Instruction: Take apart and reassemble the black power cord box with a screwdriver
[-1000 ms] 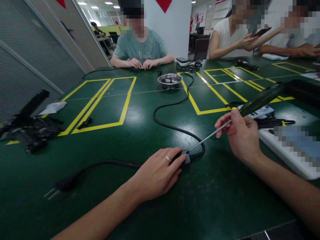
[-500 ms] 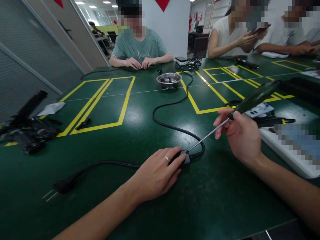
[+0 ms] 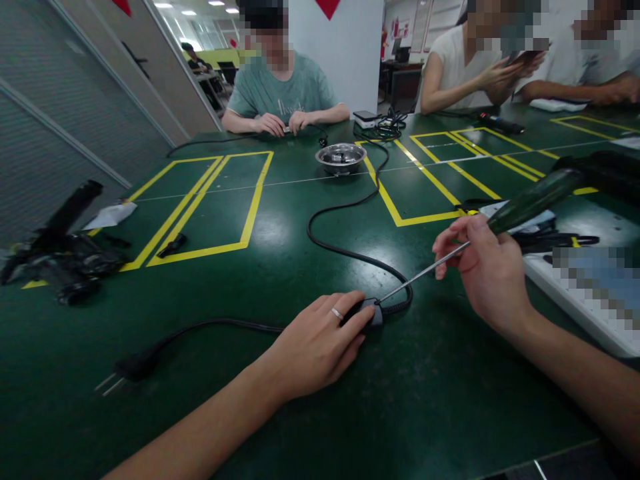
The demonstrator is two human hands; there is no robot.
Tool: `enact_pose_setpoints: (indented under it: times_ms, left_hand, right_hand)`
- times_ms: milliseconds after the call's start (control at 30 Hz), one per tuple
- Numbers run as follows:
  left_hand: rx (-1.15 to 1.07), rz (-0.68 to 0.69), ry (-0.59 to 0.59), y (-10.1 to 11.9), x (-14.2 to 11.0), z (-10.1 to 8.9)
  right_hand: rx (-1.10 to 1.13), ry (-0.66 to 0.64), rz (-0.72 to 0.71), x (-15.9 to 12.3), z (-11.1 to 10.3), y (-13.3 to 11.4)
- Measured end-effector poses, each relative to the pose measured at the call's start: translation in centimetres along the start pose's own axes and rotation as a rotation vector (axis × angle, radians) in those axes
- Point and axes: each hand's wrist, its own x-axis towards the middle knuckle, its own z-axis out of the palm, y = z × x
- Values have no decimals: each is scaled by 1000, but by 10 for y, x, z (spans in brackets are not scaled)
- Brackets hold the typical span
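Observation:
My left hand (image 3: 320, 340), with a ring on one finger, presses a small black inline box (image 3: 375, 317) against the table; its fingers cover much of the box. A black power cord (image 3: 334, 249) runs out of both ends of the box, and its two-pin plug (image 3: 135, 367) lies at the left. In my right hand (image 3: 493, 280) is a long screwdriver (image 3: 537, 195) with a dark green handle, gripped near the front of the handle. Its thin metal shaft slants down to the left, and the tip meets the top right of the box.
A metal bowl (image 3: 341, 160) with small parts stands mid-table. Yellow tape (image 3: 245, 227) marks the green table (image 3: 240, 413). Black gear (image 3: 75, 267) lies left; a white-edged device (image 3: 565, 300) lies right. Across the table, a person (image 3: 283, 93) handles something small; others sit farther right.
The screwdriver's handle has dropped lower and the shaft lies flatter, its tip still at the box. My left hand keeps its hold. The whole view has shifted slightly.

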Motion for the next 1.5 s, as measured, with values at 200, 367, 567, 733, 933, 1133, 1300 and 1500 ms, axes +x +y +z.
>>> enact_pose_setpoints:
  times_ms: [200, 367, 567, 733, 933, 1133, 1300, 1500]
  left_hand:
    - [-1, 1, 4, 0, 0, -1]
    - [-2, -2, 8, 0, 1, -2]
    - [4, -1, 13, 0, 0, -1]
    - [4, -8, -9, 0, 0, -1]
    - [5, -15, -24, 0, 1, -1]
    - [3, -16, -11, 1, 0, -1]
    - [-6, -18, -24, 0, 0, -1]
    - [-10, -28, -42, 1, 1, -2]
  right_hand:
    - [169, -88, 57, 2, -4, -1]
    - [82, -44, 12, 3, -3, -3]
    - [-17, 43, -78, 3, -1, -4]
    - [-112, 17, -94, 4, -3, -4]
    - [4, 0, -43, 3, 0, -5]
    - [160, -104, 15, 6, -6, -4]
    - [134, -74, 1, 6, -7, -5]
    - [-17, 61, -81, 6, -2, -7]
